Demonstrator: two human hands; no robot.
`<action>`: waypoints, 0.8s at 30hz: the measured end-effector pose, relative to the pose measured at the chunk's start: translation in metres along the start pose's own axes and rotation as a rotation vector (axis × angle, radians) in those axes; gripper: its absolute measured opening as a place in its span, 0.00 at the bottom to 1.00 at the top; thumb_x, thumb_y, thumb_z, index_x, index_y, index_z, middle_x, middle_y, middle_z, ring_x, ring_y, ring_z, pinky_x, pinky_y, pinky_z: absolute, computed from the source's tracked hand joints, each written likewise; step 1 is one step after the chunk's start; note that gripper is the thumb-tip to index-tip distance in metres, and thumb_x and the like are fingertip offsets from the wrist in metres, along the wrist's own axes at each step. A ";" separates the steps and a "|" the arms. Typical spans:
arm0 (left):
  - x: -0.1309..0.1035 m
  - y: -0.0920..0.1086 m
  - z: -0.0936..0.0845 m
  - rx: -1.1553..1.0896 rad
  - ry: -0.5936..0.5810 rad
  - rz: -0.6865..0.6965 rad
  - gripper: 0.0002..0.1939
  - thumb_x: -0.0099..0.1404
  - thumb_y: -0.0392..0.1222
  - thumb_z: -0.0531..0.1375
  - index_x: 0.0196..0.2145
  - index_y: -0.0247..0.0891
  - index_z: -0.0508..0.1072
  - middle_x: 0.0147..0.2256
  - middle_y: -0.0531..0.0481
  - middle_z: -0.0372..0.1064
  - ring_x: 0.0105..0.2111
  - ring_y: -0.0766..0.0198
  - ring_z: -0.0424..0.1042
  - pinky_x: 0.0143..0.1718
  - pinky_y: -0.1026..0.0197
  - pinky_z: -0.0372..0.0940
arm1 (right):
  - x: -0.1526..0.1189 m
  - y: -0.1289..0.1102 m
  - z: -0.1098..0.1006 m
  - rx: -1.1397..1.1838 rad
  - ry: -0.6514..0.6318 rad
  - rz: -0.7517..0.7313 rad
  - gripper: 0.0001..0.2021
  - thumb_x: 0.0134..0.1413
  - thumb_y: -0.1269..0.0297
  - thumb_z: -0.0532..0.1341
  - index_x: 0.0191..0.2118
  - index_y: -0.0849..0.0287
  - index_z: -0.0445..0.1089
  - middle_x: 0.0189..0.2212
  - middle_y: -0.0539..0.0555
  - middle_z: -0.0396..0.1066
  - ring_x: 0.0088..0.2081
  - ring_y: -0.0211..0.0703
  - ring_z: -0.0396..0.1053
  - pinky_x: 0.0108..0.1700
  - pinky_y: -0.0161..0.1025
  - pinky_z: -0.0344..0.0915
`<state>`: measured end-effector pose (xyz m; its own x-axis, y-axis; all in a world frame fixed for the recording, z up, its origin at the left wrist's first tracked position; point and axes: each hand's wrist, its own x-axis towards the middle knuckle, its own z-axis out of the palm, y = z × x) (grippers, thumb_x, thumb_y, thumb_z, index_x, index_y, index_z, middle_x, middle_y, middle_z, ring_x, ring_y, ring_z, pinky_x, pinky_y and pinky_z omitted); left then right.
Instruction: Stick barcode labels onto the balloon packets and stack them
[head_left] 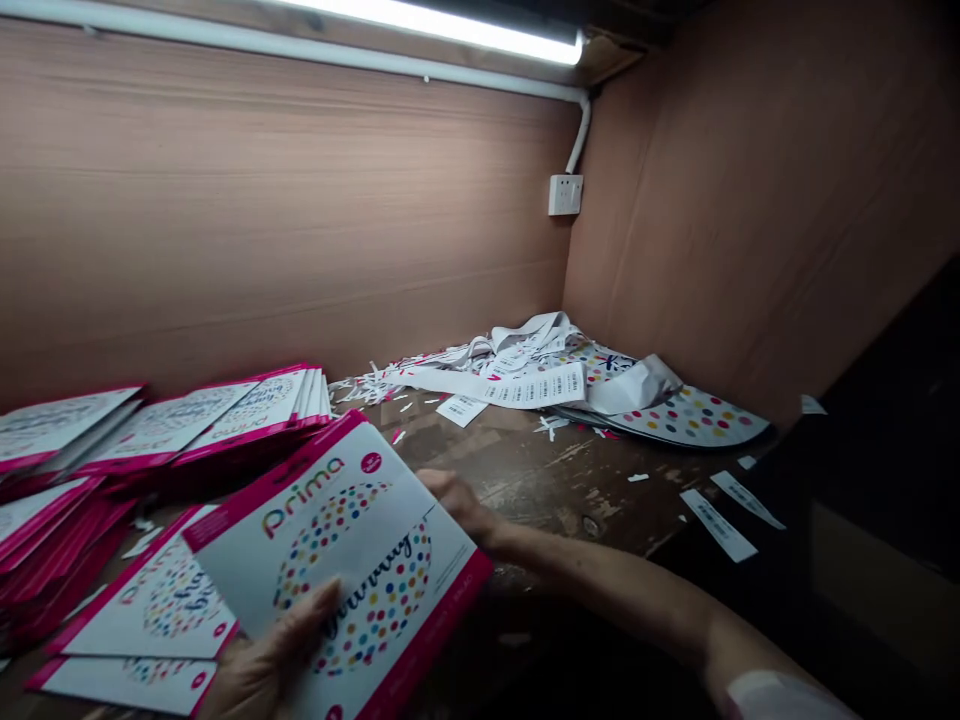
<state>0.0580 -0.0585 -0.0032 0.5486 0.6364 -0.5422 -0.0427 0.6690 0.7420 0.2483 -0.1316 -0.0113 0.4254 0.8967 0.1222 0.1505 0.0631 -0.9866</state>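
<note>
A white packet with pink borders (337, 570), printed "prima" above a ring of coloured dots, is tilted in front of me. My left hand (277, 650) grips its lower left part, thumb on the printed face. Behind the packet's right edge is my right hand (457, 505), its fingers partly hidden and blurred, so its grip is unclear. Similar packets (142, 610) lie beside my left hand, partly covered by the held one.
Stacks of packets (202, 415) stand along the left. At the back lie barcode label strips (540, 388), paper scraps and a dotted round sheet (697, 418). Loose labels (718, 525) are at the right edge. A socket (565, 195) is on the back wall.
</note>
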 end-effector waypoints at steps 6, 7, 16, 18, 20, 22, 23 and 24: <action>-0.008 0.001 0.015 0.110 -0.064 0.058 0.43 0.53 0.31 0.62 0.61 0.43 0.46 0.34 0.50 0.76 0.36 0.44 0.73 0.37 0.41 0.68 | -0.015 -0.007 -0.028 0.286 -0.266 0.214 0.19 0.36 0.50 0.66 0.25 0.65 0.74 0.21 0.52 0.71 0.24 0.38 0.66 0.32 0.37 0.63; -0.009 -0.001 0.021 0.107 -0.094 0.065 0.42 0.51 0.32 0.63 0.61 0.38 0.49 0.34 0.46 0.76 0.35 0.43 0.73 0.38 0.41 0.68 | -0.020 -0.005 -0.026 0.333 -0.281 0.264 0.17 0.32 0.55 0.68 0.26 0.65 0.74 0.22 0.52 0.72 0.24 0.38 0.66 0.32 0.37 0.62; -0.012 0.020 0.010 0.050 0.004 0.633 0.23 0.51 0.39 0.65 0.45 0.38 0.67 0.37 0.47 0.73 0.30 0.58 0.74 0.29 0.60 0.69 | -0.021 -0.004 -0.019 0.531 -0.028 0.303 0.13 0.35 0.62 0.68 0.29 0.65 0.74 0.22 0.54 0.73 0.25 0.41 0.69 0.31 0.38 0.66; -0.018 -0.006 0.005 -0.094 0.034 0.620 0.16 0.54 0.47 0.62 0.39 0.35 0.69 0.34 0.46 0.73 0.28 0.59 0.74 0.31 0.58 0.68 | -0.020 -0.018 -0.029 0.560 0.015 0.312 0.12 0.36 0.62 0.69 0.29 0.64 0.73 0.23 0.54 0.73 0.24 0.41 0.69 0.31 0.38 0.67; -0.019 -0.043 0.012 -0.186 -0.206 0.233 0.25 0.54 0.57 0.59 0.37 0.29 0.70 0.32 0.37 0.73 0.30 0.52 0.74 0.32 0.52 0.68 | -0.022 -0.030 -0.034 0.580 0.020 0.343 0.11 0.36 0.63 0.69 0.29 0.63 0.73 0.23 0.54 0.73 0.23 0.40 0.69 0.28 0.36 0.67; -0.016 -0.072 0.024 -0.328 -0.392 0.100 0.34 0.50 0.60 0.61 0.46 0.32 0.67 0.43 0.34 0.70 0.43 0.43 0.69 0.41 0.45 0.64 | -0.027 -0.036 -0.035 0.599 0.005 0.392 0.10 0.36 0.64 0.70 0.28 0.62 0.73 0.22 0.53 0.73 0.21 0.39 0.68 0.24 0.34 0.66; -0.014 -0.079 0.031 -0.386 -0.420 0.115 0.36 0.48 0.62 0.61 0.48 0.34 0.66 0.47 0.35 0.68 0.47 0.42 0.66 0.45 0.44 0.61 | -0.030 -0.035 -0.034 0.606 -0.004 0.424 0.10 0.35 0.65 0.70 0.28 0.62 0.73 0.21 0.53 0.73 0.20 0.38 0.67 0.22 0.33 0.65; -0.011 -0.080 0.036 -0.420 -0.421 0.124 0.36 0.49 0.62 0.60 0.49 0.35 0.66 0.48 0.37 0.67 0.50 0.43 0.63 0.48 0.44 0.59 | -0.033 -0.033 -0.033 0.612 -0.011 0.457 0.10 0.35 0.65 0.70 0.28 0.62 0.73 0.21 0.53 0.72 0.19 0.38 0.67 0.22 0.33 0.65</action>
<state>0.0849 -0.1331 -0.0425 0.7979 0.5700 -0.1960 -0.4062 0.7487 0.5239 0.2585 -0.1772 0.0210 0.3172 0.8960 -0.3109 -0.5612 -0.0869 -0.8231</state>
